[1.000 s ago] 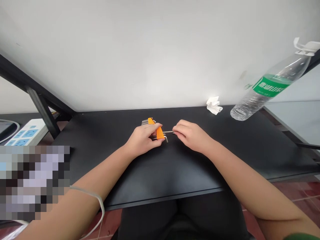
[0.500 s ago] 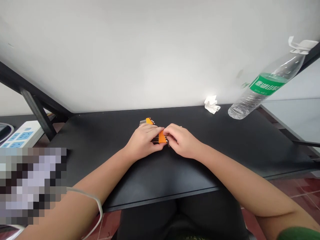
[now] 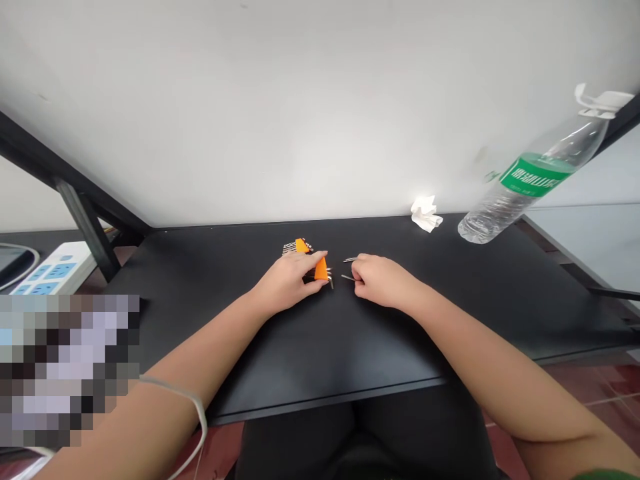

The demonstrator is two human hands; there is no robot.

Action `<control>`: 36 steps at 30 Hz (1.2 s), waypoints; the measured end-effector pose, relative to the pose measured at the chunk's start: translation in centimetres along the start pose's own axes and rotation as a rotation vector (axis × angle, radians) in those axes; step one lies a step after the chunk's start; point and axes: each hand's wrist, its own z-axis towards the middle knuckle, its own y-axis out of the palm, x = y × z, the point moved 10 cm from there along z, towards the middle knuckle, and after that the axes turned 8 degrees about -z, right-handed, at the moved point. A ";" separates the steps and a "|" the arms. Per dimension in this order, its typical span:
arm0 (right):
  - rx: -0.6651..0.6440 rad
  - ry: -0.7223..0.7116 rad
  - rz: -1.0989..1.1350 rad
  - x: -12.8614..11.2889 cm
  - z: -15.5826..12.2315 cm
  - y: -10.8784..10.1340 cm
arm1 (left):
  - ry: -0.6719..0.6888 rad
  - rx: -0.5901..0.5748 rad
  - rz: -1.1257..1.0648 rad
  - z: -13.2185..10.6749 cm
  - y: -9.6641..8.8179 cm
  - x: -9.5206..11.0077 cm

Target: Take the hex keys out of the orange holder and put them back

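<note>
My left hand (image 3: 283,281) is closed around an orange hex key holder (image 3: 321,269), thumb and fingers on its two edges. Short bent ends of a few hex keys stick out on the holder's right side. My right hand (image 3: 383,281) is curled a little to the right, apart from the holder, gripping a thin metal hex key (image 3: 348,277) whose end points left. Another slim metal piece (image 3: 351,259) shows by the right knuckles; whether it is held or lies on the table I cannot tell. Just beyond my left fingers lies a second orange holder (image 3: 301,245) full of hex keys.
The black table (image 3: 320,347) meets a white wall at the back. A crumpled tissue (image 3: 425,213) and a large plastic bottle (image 3: 520,183) with a green label stand at the back right. At left are a power strip (image 3: 60,267), a blurred-out object (image 3: 65,373) and a white cable (image 3: 197,400).
My right hand has moved off the holder to the right, drawing a hex key out with it. My left hand keeps the holder in nearly the same place.
</note>
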 end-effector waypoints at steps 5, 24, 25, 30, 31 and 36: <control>0.206 -0.143 0.230 -1.0 -0.2 -2.1 | 0.022 0.044 -0.024 -0.1 -0.5 0.3; 0.417 -0.257 0.220 -1.7 -1.0 -3.4 | 0.038 0.070 -0.016 -0.1 -0.7 1.1; 0.404 -0.266 0.199 -2.1 -1.1 -3.2 | 0.051 0.073 -0.004 0.0 -0.8 1.4; 0.342 -0.328 0.276 -4.0 -1.1 -2.8 | 0.139 0.088 0.038 0.1 -0.7 3.3; 0.357 -0.323 0.345 -4.0 -1.1 -3.0 | 0.145 0.083 0.035 0.2 -0.6 3.5; 0.429 -0.256 0.481 -1.7 -0.5 -3.4 | 0.109 0.095 0.001 0.0 -0.7 3.1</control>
